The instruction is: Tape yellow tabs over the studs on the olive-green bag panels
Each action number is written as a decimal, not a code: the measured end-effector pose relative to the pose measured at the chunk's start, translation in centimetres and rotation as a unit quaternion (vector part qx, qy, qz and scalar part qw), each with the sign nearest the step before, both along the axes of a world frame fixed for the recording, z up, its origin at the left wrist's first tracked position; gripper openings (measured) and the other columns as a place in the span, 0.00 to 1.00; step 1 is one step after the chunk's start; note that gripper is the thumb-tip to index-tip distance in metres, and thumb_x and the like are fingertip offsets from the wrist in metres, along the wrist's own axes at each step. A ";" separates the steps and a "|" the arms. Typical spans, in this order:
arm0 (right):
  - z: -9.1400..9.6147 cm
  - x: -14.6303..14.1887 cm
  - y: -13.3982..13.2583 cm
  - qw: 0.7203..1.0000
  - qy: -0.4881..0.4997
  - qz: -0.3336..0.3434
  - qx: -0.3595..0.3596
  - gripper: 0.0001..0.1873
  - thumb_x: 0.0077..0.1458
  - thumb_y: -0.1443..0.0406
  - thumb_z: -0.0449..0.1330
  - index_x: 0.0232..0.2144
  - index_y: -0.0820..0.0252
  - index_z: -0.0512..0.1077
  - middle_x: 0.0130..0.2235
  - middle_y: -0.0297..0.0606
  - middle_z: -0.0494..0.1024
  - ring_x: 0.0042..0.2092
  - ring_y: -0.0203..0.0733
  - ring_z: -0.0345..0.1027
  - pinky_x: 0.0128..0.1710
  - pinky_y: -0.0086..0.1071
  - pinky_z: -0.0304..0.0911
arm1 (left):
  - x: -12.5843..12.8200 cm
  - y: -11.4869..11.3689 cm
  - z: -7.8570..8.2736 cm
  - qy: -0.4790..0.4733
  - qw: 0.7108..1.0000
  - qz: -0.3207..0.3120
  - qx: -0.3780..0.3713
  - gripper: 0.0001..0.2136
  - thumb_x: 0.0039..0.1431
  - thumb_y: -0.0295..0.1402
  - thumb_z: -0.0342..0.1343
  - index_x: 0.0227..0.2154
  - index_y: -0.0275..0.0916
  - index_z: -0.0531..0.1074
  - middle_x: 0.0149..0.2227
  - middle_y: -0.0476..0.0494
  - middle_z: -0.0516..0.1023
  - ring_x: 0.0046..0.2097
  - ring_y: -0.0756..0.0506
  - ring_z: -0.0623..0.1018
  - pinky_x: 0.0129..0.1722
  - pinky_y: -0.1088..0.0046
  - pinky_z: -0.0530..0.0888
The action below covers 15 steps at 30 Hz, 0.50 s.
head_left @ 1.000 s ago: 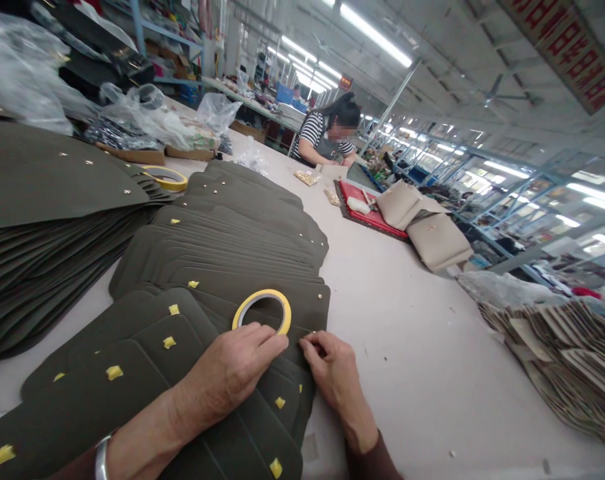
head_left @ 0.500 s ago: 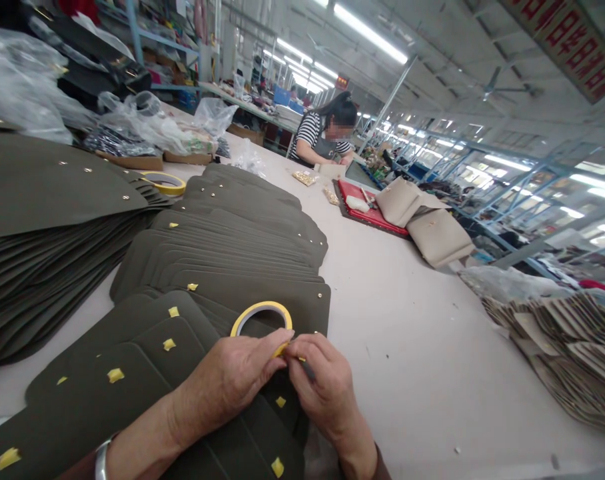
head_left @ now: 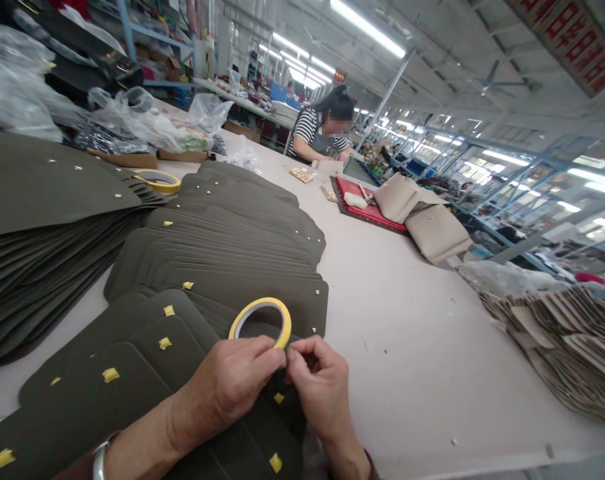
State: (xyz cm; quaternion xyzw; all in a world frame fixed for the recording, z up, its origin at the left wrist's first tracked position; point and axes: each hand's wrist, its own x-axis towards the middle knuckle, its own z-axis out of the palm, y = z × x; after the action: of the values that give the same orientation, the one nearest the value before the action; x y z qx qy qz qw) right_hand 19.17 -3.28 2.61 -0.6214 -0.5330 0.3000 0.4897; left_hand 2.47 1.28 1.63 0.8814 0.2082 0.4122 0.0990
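Note:
My left hand [head_left: 242, 377] is closed on a roll of yellow tape [head_left: 238, 323], which stands up above the fingers. Close against it, my right hand [head_left: 322, 380] has thumb and forefinger pinched together by the roll's lower edge. Whatever lies in that pinch is too small or hidden to make out. Beneath both hands spread dark olive panels [head_left: 147, 387], overlapping one another. Small pieces of yellow tape [head_left: 111, 375] stick to several of them. Beyond the roll, more dark panels [head_left: 262, 283] lie fanned out, some with small metal studs.
A tall stack of dark panels [head_left: 42, 180] rises at left, with a second tape roll [head_left: 157, 180] behind. Across the table [head_left: 407, 360] lie a red panel [head_left: 370, 210], beige pieces [head_left: 437, 233] and a beige stack [head_left: 572, 353]. Another person [head_left: 322, 127] works at the far side.
My right hand's fingers have shifted slightly and now pinch just beside the roll, a little apart from my left thumb. The roll stays in my left hand. The view has shifted slightly.

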 end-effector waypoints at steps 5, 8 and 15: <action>-0.4 4.6 1.0 0.987 0.121 -0.039 -0.095 0.16 0.47 0.55 0.67 0.30 0.63 0.77 0.22 0.33 0.77 0.23 0.36 0.69 0.25 0.28 0.67 | 0.3 0.4 -0.4 0.054 0.997 0.033 -0.054 0.08 0.68 0.24 0.45 0.36 0.38 0.68 0.33 0.46 0.74 0.35 0.46 0.73 0.37 0.71 0.71; -0.9 7.1 1.3 0.990 0.095 -0.034 -0.103 0.18 0.47 0.52 0.67 0.29 0.63 0.78 0.22 0.34 0.76 0.23 0.35 0.68 0.26 0.28 0.66 | 0.4 1.0 -0.7 0.157 0.979 0.104 -0.079 0.06 0.66 0.24 0.49 0.36 0.38 0.69 0.37 0.44 0.75 0.41 0.41 0.73 0.40 0.63 0.71; -1.8 7.1 1.8 0.993 0.018 0.001 -0.116 0.15 0.53 0.54 0.63 0.28 0.62 0.75 0.21 0.30 0.72 0.20 0.31 0.59 0.21 0.26 0.57 | 0.5 1.2 -0.9 0.212 0.965 0.100 -0.117 0.06 0.66 0.24 0.49 0.36 0.40 0.70 0.38 0.46 0.74 0.40 0.42 0.71 0.43 0.61 0.69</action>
State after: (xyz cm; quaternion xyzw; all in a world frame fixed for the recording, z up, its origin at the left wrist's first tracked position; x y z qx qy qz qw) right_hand 26.25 -1.53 0.81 -0.6679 -0.4863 0.3719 0.4233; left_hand 2.98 2.47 0.76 0.9059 0.3579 0.1963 0.1130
